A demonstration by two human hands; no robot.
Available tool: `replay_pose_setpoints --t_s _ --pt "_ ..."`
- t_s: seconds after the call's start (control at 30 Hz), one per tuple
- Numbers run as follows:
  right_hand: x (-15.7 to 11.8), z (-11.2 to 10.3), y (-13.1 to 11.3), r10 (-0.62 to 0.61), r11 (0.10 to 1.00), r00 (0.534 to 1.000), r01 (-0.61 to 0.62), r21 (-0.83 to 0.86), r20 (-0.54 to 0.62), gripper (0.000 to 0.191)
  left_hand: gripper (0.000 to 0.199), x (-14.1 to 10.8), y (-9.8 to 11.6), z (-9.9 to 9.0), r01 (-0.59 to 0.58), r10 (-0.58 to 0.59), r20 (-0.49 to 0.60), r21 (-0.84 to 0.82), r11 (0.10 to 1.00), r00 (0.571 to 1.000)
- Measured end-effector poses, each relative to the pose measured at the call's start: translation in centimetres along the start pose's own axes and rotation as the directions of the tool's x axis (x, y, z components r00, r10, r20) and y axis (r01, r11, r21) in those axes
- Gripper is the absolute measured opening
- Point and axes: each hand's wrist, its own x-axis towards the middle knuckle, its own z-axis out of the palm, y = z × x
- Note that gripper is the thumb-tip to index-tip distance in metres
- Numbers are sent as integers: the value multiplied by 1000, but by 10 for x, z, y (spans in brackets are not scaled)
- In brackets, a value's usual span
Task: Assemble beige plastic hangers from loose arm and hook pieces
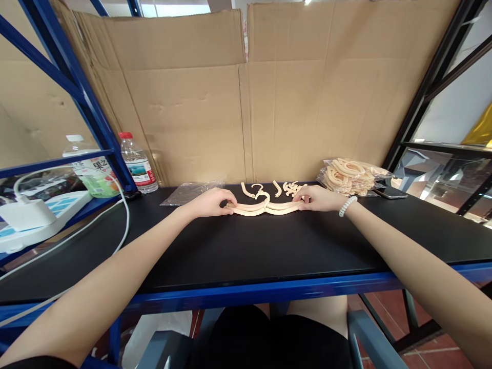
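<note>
A beige clothes hanger (pixel 248 209) with a curved hook lies across the middle of the black tabletop, its two arms spread left and right. My left hand (pixel 213 202) pinches the left end between thumb and fingers. At the other end, my right hand (pixel 320 198) grips the tip of the right arm; a pale bead bracelet circles that wrist. Just behind the hanger are loose curved beige pieces, including a hook-shaped one (pixel 257 188) and a bent strip (pixel 277 188). A heap of small beige pieces (pixel 291 188) sits near my right fingers, partly hidden by them.
Clear bags of beige curved parts (pixel 346 176) lie at the back right beside a phone (pixel 390 192). A flat plastic bag (pixel 188 193) is behind my left hand. A water bottle (pixel 137 164), white cable (pixel 127 225) and power strip (pixel 73 205) occupy the left. Cardboard (pixel 184 113) walls the back.
</note>
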Motion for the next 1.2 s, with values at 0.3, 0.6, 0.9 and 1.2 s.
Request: replay_pose_setpoints --t_s 0.3,0.6,0.9,1.2 --pt "-1 1 1 3 999 998 0 39 -61 27 16 0 4 -1 -26 26 -31 6 1000 999" --pt "-1 0 0 67 996 990 -58 72 -127 22 19 1 2 0 72 -81 -189 -52 996 979" --pt "0 0 -1 61 998 972 -59 15 -225 19 20 2 2 -1 212 -219 -233 -57 976 947" --pt "38 -2 -20 -5 999 960 -4 -35 -280 25 24 18 -5 -3 289 -280 -145 42 957 949"
